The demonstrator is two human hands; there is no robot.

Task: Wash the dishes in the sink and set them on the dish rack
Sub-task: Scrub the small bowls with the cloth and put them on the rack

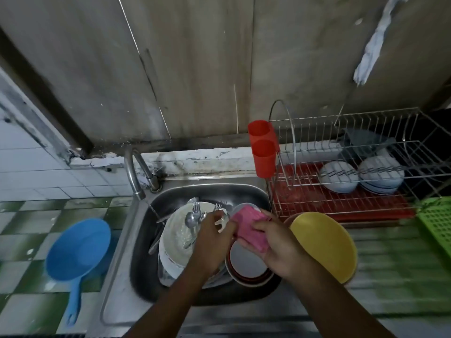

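Soaping stage. Right hand [280,250] is clamped round the pink sponge [249,228], held above the sink [244,191] over a red-rimmed bowl [246,267]. Left hand [212,235] has its fingers curled at the sponge's left edge; can't tell if it grips. Sponge's long axis runs far-left to near-right. Next, probably: grab a dish and scrub. Dish rack [341,203] is to the right.

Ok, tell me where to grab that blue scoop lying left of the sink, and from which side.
Take the blue scoop by its handle, coming from the near edge of the counter. The handle is narrow and points toward the person; the round bowl lies mouth up and looks too broad for one hand. The left hand is the nearer one.
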